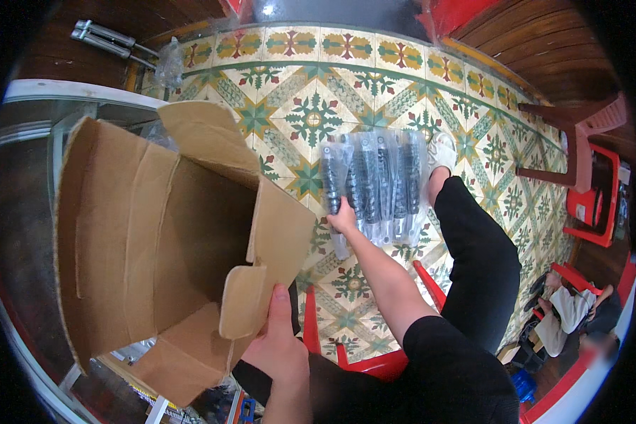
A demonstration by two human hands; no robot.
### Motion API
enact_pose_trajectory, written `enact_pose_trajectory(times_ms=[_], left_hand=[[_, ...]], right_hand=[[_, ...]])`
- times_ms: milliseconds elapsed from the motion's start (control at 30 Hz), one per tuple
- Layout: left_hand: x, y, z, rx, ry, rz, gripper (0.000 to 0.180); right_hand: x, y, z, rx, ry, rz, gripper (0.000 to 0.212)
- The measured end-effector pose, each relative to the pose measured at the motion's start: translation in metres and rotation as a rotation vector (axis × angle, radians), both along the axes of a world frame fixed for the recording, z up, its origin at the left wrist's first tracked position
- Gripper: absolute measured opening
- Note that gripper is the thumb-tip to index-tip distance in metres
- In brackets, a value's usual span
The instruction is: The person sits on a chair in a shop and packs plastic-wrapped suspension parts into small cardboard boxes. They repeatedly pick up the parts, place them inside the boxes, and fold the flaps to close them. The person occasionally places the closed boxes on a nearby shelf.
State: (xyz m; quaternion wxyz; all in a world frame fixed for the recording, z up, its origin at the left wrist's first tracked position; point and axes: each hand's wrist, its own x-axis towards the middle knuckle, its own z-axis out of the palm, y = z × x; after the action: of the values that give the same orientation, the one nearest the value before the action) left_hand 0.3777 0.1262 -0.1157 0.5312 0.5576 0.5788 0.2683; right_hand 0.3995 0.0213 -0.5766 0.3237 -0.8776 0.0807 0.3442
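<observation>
My left hand [279, 346] is closed on the near right edge of a cardboard box [113, 212], thumb against its outer side. The box is tilted with its flaps spread, and its visible inside is dark and bare. Down on the tiled floor, several black coil-spring shock absorbers [381, 177] in clear plastic sleeves lie side by side. My right hand [343, 218] reaches down to the leftmost shock absorber [332, 180], fingers wrapped round its lower part; the fingertips are partly hidden.
Patterned tiles [311, 116] cover the floor. My shoe [442, 152] stands right beside the row. A red plastic stool [374, 364] is under me. To the left is a glass case with a pale frame [85, 88]; at right, a brown chair [579, 141] and a seated person [572, 311].
</observation>
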Motion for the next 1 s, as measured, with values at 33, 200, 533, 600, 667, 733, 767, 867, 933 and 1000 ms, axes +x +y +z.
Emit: enact_pose_trajectory(times_ms=[33, 200, 533, 600, 667, 733, 767, 867, 933, 1000], left_hand=[[0.005, -0.003, 0.002, -0.011, -0.046, -0.050, 0.064], [-0.009, 0.005, 0.005, 0.131, -0.217, -0.043, 0.053], [-0.066, 0.009, 0.074, 0.486, -0.609, 0.029, 0.064], [-0.092, 0.009, 0.112, 0.510, -0.741, 0.068, 0.062], [-0.113, 0.006, 0.148, 0.587, -0.869, 0.077, 0.061], [-0.144, 0.002, 0.179, 0.591, -0.898, 0.104, 0.058], [-0.160, 0.000, 0.193, 0.588, -0.945, 0.103, 0.057], [-0.207, -0.003, 0.215, 0.598, -0.999, 0.103, 0.053], [-0.235, -0.010, 0.220, 0.599, -1.008, 0.097, 0.053], [-0.258, -0.020, 0.222, 0.620, -0.999, 0.077, 0.048]], right_hand=[[0.001, -0.029, -0.023, 0.132, 0.021, -0.062, 0.074], [-0.036, -0.021, 0.066, 0.408, 0.283, -0.230, 0.075], [-0.098, -0.051, 0.280, 0.934, 0.415, -0.209, 0.048], [-0.090, -0.062, 0.339, 1.107, 0.446, -0.126, 0.057], [-0.076, -0.077, 0.379, 1.089, 0.399, -0.001, 0.072], [-0.067, -0.089, 0.429, 1.166, 0.413, 0.089, 0.073], [-0.070, -0.097, 0.449, 1.172, 0.425, 0.123, 0.070], [-0.085, -0.120, 0.511, 1.293, 0.484, 0.193, 0.076], [-0.107, -0.136, 0.537, 1.337, 0.563, 0.185, 0.074], [-0.120, -0.148, 0.542, 1.367, 0.668, 0.187, 0.072]])
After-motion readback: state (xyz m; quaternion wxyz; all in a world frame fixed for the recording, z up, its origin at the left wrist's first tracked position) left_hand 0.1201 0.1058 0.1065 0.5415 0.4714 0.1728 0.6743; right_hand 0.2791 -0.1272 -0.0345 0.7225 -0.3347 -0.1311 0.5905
